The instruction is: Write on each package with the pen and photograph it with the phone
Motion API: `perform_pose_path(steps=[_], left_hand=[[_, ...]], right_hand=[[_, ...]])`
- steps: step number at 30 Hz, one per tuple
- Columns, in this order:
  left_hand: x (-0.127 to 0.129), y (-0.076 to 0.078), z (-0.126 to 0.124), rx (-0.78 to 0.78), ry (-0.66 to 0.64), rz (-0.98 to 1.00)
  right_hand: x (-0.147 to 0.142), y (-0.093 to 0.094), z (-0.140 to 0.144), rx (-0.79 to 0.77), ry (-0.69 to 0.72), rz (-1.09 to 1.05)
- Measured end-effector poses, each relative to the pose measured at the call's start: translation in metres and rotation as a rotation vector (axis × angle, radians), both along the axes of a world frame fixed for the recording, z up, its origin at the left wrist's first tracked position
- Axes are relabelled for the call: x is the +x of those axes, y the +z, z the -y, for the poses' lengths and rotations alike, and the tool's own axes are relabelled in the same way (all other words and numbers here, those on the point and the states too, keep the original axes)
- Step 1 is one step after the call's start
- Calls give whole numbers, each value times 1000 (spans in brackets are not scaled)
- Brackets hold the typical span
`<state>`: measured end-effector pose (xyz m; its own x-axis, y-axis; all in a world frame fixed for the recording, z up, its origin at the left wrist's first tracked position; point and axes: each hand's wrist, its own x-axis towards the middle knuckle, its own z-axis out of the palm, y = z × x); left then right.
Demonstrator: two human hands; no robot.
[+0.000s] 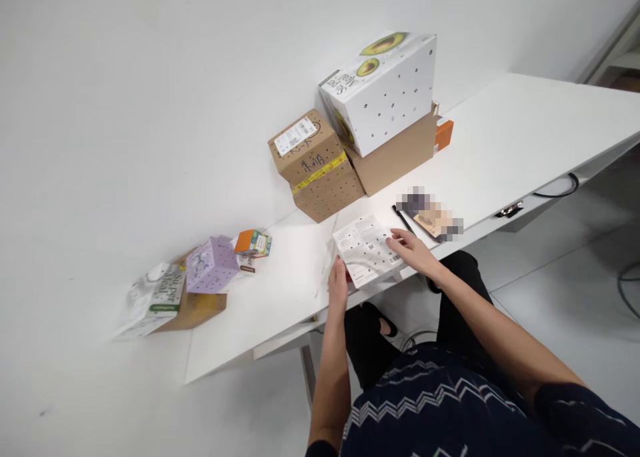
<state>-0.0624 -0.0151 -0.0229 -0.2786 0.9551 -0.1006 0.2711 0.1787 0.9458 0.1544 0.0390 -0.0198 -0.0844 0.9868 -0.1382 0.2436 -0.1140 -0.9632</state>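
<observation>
Now white box (367,249) btwn both hands: left grip (339,285), right grip (413,250) touching.

Cardboard boxes, plain brown: three on the white table (500,143) — one taped with yellow tape (316,165), one large beneath the white avocado-printed box (383,90), one at the far left (196,309) under smaller cartons. White printed boxes: three — the avocado one, a flat one (367,249) under the hands, one at the left edge (150,300). Purple box (211,263): one. Orange-topped small carton (253,242): one. Hands: two.
</observation>
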Motion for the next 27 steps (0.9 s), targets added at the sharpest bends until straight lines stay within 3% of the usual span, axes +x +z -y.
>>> perform_pose_path(steps=[3,6,12,22,27], left_hand=[[0,10,-8,-14,-83,-8],[2,16,-4,88,-75,11],[6,7,2,348,-19,14],[14,-16,12,349,47,68],[15,-6,8,310,86,34]], right_hand=[[-2,4,-9,59,106,46],[-2,8,-8,165,135,-65],[-8,3,-4,310,124,-289],[-12,-17,7,285,112,-321],[-15,-9,5,282,104,-215]])
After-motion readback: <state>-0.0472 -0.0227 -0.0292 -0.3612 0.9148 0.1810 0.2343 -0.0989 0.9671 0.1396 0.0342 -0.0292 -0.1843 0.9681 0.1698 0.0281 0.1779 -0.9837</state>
